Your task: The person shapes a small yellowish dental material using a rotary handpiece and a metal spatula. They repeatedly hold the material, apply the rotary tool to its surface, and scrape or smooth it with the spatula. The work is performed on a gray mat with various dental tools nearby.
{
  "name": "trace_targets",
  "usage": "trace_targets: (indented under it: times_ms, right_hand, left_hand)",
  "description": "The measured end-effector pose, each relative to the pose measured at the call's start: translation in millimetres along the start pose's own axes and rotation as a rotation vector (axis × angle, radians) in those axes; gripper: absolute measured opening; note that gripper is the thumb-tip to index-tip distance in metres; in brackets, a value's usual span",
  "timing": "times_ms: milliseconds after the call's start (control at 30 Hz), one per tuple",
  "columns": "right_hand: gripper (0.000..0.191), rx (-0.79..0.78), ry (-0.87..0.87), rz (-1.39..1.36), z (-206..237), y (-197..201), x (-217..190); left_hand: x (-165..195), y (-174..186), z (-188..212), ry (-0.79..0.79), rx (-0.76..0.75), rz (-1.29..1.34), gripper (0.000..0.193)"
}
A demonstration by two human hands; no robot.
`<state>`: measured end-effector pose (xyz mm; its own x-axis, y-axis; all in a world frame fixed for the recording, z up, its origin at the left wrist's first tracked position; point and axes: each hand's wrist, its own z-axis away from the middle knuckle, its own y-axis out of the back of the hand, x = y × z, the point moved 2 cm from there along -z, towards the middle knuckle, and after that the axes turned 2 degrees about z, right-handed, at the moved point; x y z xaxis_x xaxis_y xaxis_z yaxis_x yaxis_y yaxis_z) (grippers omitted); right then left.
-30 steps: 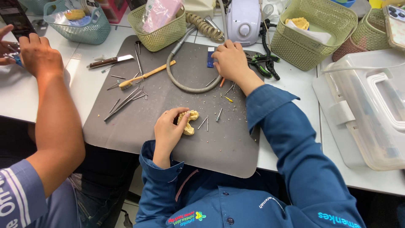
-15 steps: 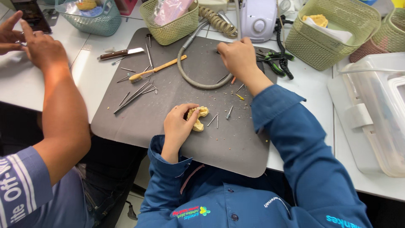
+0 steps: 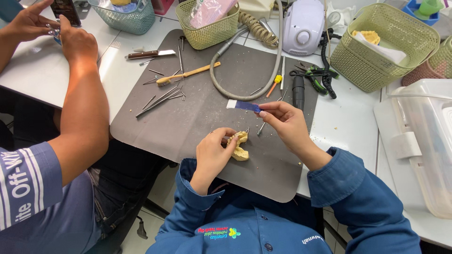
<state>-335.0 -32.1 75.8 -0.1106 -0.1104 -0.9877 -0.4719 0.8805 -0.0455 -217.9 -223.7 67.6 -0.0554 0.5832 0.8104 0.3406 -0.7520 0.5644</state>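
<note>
The left hand (image 3: 213, 153) curls round a yellowish dental cast (image 3: 239, 146), gripping it just above the near part of the grey mat (image 3: 188, 122). The right hand (image 3: 286, 124) pinches a small blue-and-white strip (image 3: 243, 106) between thumb and fingertips, just above and right of the cast. Farther along the mat lie thin metal tools (image 3: 162, 98), a wooden-handled brush (image 3: 186, 74) and a grey hose (image 3: 245, 91). Beyond stand a green basket (image 3: 207, 35) with a pink packet (image 3: 212, 10), a white motor unit (image 3: 303, 26) and a larger green basket (image 3: 376, 51). At far left, a co-worker's hands (image 3: 52, 28) hold a small object.
</note>
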Motion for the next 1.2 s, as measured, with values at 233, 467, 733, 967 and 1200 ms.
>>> trace_targets:
  times_ms: [233,467,733,967,1200]
  right_hand:
    - [0.032,0.112,0.048,0.056,14.1,-2.0,9.2]
    - [0.025,0.134,0.078,0.115,23.8,-22.1,30.1]
    - [0.017,0.133,0.163,0.337,26.8,-36.7,28.2]
    - [0.015,0.165,0.187,0.45,23.2,-52.1,42.6]
    - [0.013,0.139,0.168,0.377,21.5,-49.3,45.6]
  left_hand:
    - [10.2,-3.2,-0.7,-0.092,0.013,-0.068,0.019]
    - [-2.6,-10.7,4.9,-0.14,0.137,-0.093,0.012]
    - [-2.7,-9.2,5.8,-0.169,0.252,-0.072,0.012]
    - [-19.6,-14.7,4.1,-0.014,0.288,0.17,0.015]
    - [-28.6,-16.6,4.2,-0.085,0.325,0.185,0.017]
